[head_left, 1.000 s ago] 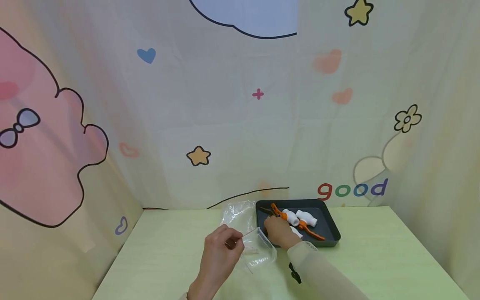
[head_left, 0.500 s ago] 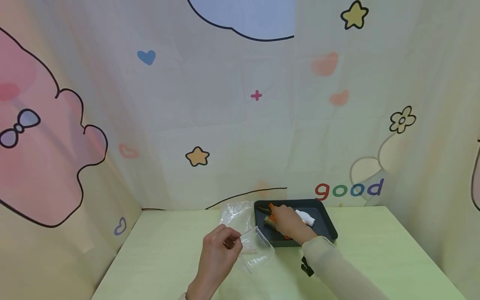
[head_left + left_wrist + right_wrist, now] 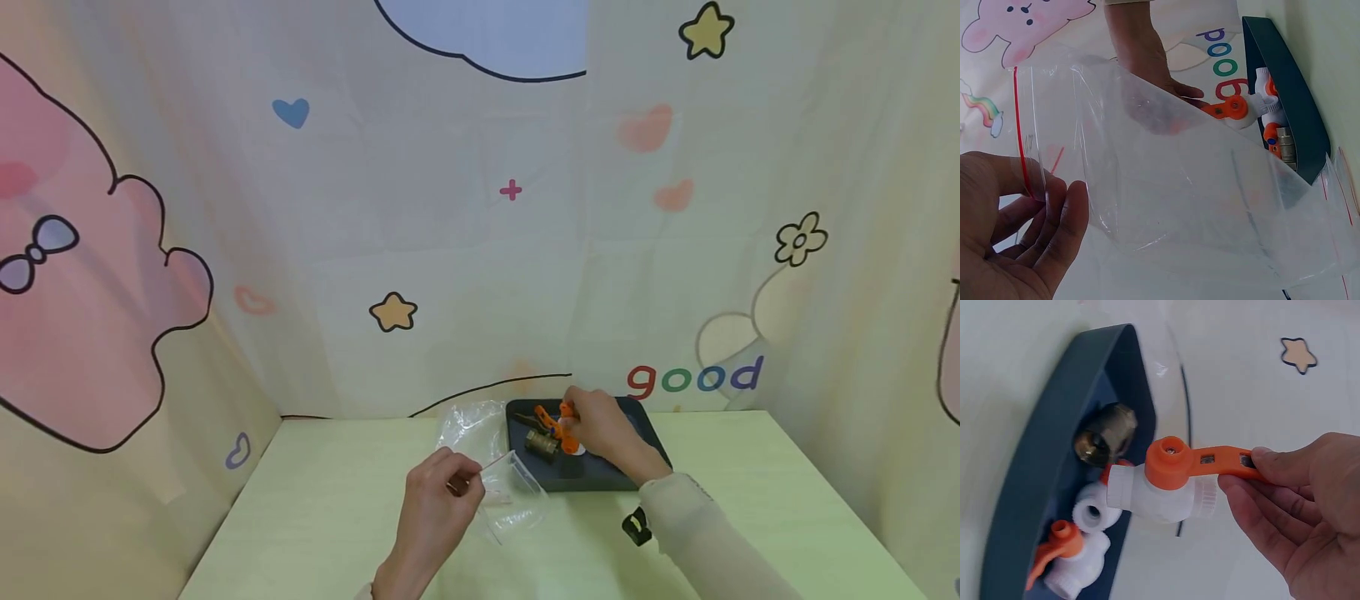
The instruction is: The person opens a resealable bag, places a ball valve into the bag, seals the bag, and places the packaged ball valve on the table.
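My left hand [image 3: 442, 508] pinches the edge of a clear zip bag [image 3: 1172, 181] by its red seal line, and the bag spreads out to the right of the fingers. In the right wrist view, my right hand [image 3: 1310, 519] pinches the end of the orange lever of a white plastic ball valve [image 3: 1166, 503]. This valve hangs over the dark tray [image 3: 600, 485]. Inside the tray lie a brass fitting [image 3: 1116, 430] with a hollow end and two other white valves, one with an orange lever [image 3: 1065, 540] in plain sight.
Another clear bag [image 3: 471, 423] lies flat on the table [image 3: 330, 500], left of the tray. A printed curtain [image 3: 465, 250] hangs right behind the table's back edge. A black strap [image 3: 636, 527] shows under my right wrist.
My right hand has risen from the tray's left part toward its back right, now with a ball valve in its fingers. The brass fitting has come into view. My left hand stays nearly still.
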The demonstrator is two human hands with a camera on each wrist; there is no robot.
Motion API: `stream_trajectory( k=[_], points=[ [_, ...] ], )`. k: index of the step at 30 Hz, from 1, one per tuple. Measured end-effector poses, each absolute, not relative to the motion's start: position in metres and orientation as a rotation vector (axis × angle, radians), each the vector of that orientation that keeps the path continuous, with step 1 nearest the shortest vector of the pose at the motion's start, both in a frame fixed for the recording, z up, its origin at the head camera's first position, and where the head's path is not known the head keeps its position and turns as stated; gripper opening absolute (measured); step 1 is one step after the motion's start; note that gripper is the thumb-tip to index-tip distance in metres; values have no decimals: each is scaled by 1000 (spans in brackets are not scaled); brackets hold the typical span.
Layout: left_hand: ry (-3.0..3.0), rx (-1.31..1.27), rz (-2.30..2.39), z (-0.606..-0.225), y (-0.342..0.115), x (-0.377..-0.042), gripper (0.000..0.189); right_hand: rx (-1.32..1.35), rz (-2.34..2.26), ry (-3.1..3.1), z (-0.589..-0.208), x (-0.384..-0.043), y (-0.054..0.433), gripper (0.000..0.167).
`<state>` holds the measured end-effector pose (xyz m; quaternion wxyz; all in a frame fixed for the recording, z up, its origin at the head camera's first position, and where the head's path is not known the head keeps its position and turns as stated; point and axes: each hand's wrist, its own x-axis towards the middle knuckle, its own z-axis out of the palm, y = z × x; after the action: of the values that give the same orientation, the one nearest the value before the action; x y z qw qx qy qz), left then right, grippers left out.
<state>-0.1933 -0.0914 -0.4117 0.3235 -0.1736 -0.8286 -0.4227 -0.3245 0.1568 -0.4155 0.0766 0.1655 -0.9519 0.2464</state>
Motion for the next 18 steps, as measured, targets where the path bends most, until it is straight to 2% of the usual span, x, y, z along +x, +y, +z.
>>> stream_trajectory(
  k=[18],
  points=[
    [-2185,-442,-1106,-417,-91,-200,20,602,724,-2615,-357,-278,166,22]
  ],
)
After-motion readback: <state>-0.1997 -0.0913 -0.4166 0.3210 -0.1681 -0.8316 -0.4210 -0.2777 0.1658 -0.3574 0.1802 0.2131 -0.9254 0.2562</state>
